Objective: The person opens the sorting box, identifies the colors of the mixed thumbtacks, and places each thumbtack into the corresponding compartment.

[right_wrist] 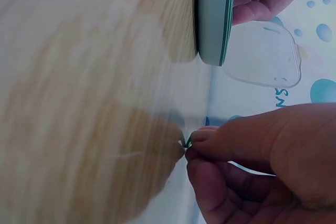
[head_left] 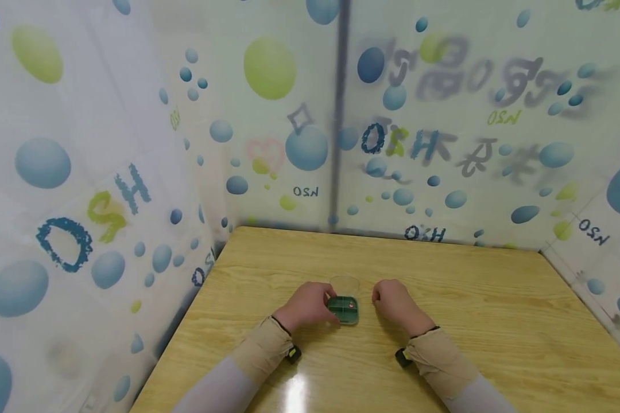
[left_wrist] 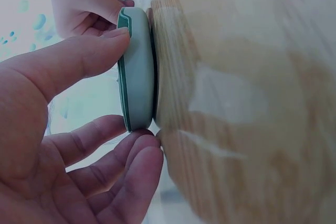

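Note:
A small green pill box (head_left: 343, 316) with divided compartments lies on the table, its clear lid (right_wrist: 268, 56) swung up at the far side. A tiny reddish piece (head_left: 351, 306) sits in its far right compartment. My left hand (head_left: 307, 305) holds the box at its left end, thumb on one edge and fingers on the opposite one. To the right of the box, my right hand (head_left: 399, 304) pinches a thin green piece (right_wrist: 188, 141) between thumb and forefinger, close to the tabletop. The piece's kind is too small to tell.
The wooden table (head_left: 496, 310) reaches back to a curtain (head_left: 299, 69) printed with blue and green dots. Another curtain side (head_left: 98, 172) runs along the left edge. Glare (head_left: 295, 393) shines on the tabletop near the front.

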Tool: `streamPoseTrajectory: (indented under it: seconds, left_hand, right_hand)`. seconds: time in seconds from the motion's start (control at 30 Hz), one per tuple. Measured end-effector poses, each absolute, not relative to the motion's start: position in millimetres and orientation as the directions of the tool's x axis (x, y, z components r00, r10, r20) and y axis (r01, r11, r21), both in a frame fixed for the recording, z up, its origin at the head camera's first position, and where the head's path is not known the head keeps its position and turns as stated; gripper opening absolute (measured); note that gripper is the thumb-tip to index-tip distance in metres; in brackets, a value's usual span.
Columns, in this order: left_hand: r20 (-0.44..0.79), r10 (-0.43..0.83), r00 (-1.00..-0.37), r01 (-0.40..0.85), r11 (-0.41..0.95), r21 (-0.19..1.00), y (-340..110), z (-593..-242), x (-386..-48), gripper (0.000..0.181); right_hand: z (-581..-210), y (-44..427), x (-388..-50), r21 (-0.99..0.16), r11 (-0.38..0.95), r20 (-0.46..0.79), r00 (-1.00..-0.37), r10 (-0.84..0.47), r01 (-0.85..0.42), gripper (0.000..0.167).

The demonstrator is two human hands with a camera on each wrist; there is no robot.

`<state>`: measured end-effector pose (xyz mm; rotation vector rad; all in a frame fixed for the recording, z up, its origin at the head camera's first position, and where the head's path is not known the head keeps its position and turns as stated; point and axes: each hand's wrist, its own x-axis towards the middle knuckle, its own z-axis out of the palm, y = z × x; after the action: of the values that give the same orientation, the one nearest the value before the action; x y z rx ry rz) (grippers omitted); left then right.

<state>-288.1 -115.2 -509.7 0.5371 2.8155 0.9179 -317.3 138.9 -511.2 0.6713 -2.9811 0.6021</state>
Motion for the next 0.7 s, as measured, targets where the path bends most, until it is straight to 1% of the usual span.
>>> streamPoseTrajectory:
  seconds: [0.27, 0.47, 0.7]
  left_hand:
    - [-0.015, 0.368, -0.930, 0.290, 0.755, 0.589, -114.9, -508.3, -287.7, 0.057]
    - [-0.008, 0.371, -0.929, 0.297, 0.755, 0.585, -115.1, -508.8, -288.2, 0.056]
    - [-0.016, 0.373, -0.928, 0.293, 0.754, 0.587, -114.9, -509.7, -288.4, 0.056]
  right_hand:
    - [-510.4, 142.3, -318.1, -0.337, 0.849, 0.094, -0.912, -0.399, -0.406, 0.027]
    - [-507.3, 144.6, -317.3, -0.316, 0.863, 0.058, -0.916, -0.397, -0.394, 0.034]
    - [-505.5, 147.1, -315.5, -0.280, 0.864, 0.079, -0.907, -0.413, -0.418, 0.040]
